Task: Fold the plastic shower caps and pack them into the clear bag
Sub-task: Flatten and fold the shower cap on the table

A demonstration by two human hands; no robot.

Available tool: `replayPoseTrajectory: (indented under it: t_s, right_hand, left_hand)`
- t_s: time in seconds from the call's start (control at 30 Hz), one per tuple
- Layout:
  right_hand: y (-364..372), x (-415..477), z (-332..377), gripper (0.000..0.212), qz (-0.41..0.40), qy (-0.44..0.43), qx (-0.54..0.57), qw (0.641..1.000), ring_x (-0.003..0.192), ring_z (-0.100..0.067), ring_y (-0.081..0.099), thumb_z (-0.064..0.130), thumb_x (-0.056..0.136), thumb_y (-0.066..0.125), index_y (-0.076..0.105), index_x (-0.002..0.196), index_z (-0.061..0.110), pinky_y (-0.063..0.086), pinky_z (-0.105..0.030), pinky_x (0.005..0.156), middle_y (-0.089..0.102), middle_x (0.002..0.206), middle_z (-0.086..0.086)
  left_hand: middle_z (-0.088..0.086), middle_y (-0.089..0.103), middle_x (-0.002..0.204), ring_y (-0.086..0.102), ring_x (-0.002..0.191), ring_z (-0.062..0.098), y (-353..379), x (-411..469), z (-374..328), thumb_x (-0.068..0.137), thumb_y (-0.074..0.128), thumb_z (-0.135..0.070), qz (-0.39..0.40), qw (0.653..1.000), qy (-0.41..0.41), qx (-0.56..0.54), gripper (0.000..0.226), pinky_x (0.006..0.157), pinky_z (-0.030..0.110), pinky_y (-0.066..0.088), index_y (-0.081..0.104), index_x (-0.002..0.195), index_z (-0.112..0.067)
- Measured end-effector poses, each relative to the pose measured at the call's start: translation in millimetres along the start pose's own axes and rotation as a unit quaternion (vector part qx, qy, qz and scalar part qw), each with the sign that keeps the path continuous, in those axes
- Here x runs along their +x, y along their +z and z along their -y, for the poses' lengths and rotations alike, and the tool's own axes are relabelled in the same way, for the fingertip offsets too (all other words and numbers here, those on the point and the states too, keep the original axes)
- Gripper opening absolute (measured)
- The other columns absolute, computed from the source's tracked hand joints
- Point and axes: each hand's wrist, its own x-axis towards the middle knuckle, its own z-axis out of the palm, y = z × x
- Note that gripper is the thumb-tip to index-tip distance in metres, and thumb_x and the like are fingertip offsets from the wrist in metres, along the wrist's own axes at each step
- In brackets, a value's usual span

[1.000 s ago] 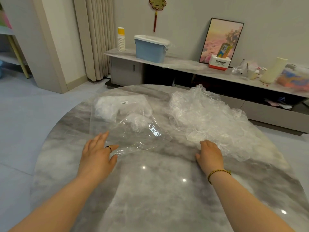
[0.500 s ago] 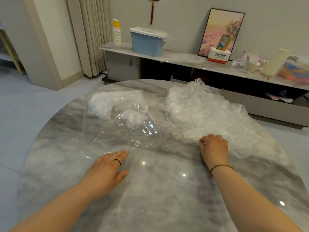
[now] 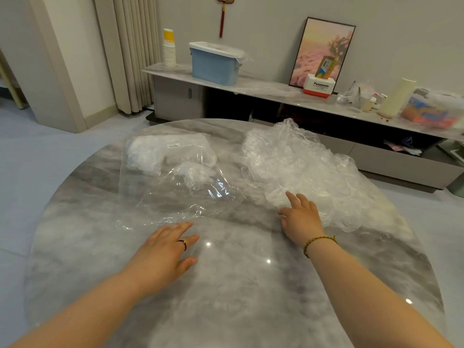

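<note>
Head view, round marble table (image 3: pixel 226 310).

Left hand (image 3: pixel 164 249): palm down on the tabletop, fingers (image 3: pixel 175 228) straight and slightly apart, holding nothing. Dark ring (image 3: pixel 184 244) on one finger. Just beyond the fingertips lies the near edge of the clear bag (image 3: pixel 180 197); we cannot tell whether the tips touch it. The bag lies flat, stretching away from these fingers toward the far side of the table. Deep inside it, well beyond the fingertips, we see white bundles of folded caps (image 3: pixel 150 156), and a small white label (image 3: pixel 173 145) on the bag.

Right hand (image 3: pixel 302 218): index finger (image 3: pixel 291 198) stretched out, its tip on the near edge of the pile of loose shower caps (image 3: pixel 301 167). Thumb held apart toward the left. The other fingers are bent against the plastic; we cannot tell whether they hold any film. Braided bracelet (image 3: pixel 317 241) at the wrist. The pile spreads ahead of and to the right of these fingers, crumpled and see-through, apart from the bag.

Far past both hands, a low sideboard (image 3: pixel 276 87) carries a stack of paper cups (image 3: pixel 169 50), a blue box (image 3: pixel 214 64), a framed picture (image 3: pixel 324 46) and a white and red carton (image 3: pixel 319 85).
</note>
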Motion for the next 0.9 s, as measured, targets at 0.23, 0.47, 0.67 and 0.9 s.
replayPoseTrajectory:
  t_s: [0.23,0.47,0.67,0.9]
  right_hand:
    - [4,29,10,0.051,0.026,0.048,-0.048,0.997,0.143,-0.027,-0.004,0.006,0.094,0.029,0.024,0.144,0.014,-0.007,-0.045,0.114,0.003,0.156,-0.002]
    - [0,24,2,0.035,-0.199,0.012,0.009,0.980,0.128,-0.028,0.035,0.011,0.094,0.044,0.052,0.127,0.011,0.009,-0.032,0.107,0.053,0.129,-0.002]
    - [0,-9,-4,0.045,-0.328,-0.118,0.066,0.935,0.054,-0.026,0.061,-0.011,0.038,0.084,0.065,0.076,0.004,0.034,-0.025,0.070,0.060,0.059,-0.003]
    - [18,-84,15,0.029,-0.256,-0.245,0.179,0.918,0.066,-0.009,0.051,0.015,0.067,0.059,0.048,0.093,0.021,0.041,-0.019,0.064,0.060,0.063,0.000]
  left_hand:
    - [-0.002,0.072,0.099,0.071,0.080,0.012,-1,3,3,0.069,0.032,-0.051,-0.044,0.999,0.000,-0.018,0.050,0.081,0.022,0.043,0.076,0.082,-0.030]
    - [0.002,0.070,0.103,0.069,0.090,0.014,2,6,8,0.071,0.036,-0.047,-0.103,0.994,-0.005,-0.030,0.047,0.087,0.027,0.033,0.076,0.084,-0.026]
    - [-0.003,0.070,0.097,0.045,0.099,0.008,0,6,1,0.074,0.039,-0.041,-0.184,0.981,0.039,-0.052,0.040,0.086,0.025,0.033,0.075,0.081,-0.025]
    - [-0.008,0.069,0.097,0.046,0.098,0.006,-11,-8,-40,0.070,0.040,-0.043,-0.212,0.968,0.098,-0.088,0.044,0.086,0.020,0.035,0.059,0.107,-0.027]
